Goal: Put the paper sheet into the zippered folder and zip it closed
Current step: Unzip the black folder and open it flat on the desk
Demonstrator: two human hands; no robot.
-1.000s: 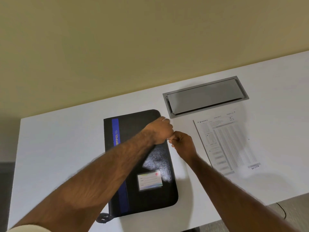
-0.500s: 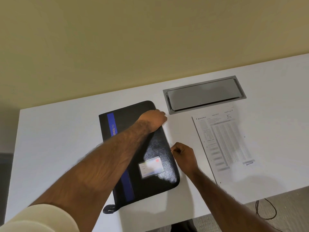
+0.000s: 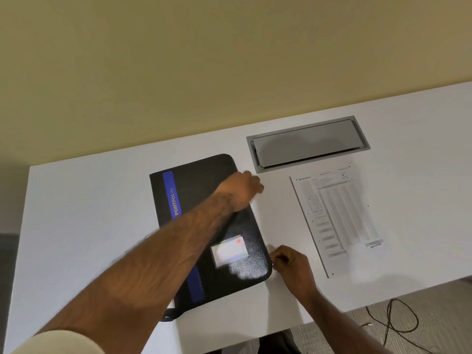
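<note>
Item one, the grip of my right hand: fingertips pressed together on a small zipper pull at the folder's lower right corner, low and right of frame centre; the pull is too small to make out clearly. Item two, my left hand: laid palm down on the folder's upper right edge, fingers blurred, apparently bearing down to steady it and pinching nothing that I can see. Item three, the zippered folder: black with a blue stripe and a pale label, flat on the white tabletop, centre of frame, cover down. Item four, the paper sheet: printed, flat on the tabletop, right of the folder and well apart from it, not yet inside. Item five, a grey hatch set into the tabletop, above the sheet. Item six, a dark cable on the floor, lower right. Change noted: a second ago both hands met halfway along the folder's right edge; since then my right hand has run down that edge to the lower corner and my left has gone up toward the top. I judge the zip is being opened, so the loading step is near; the sheet has stayed put on the tabletop.
</note>
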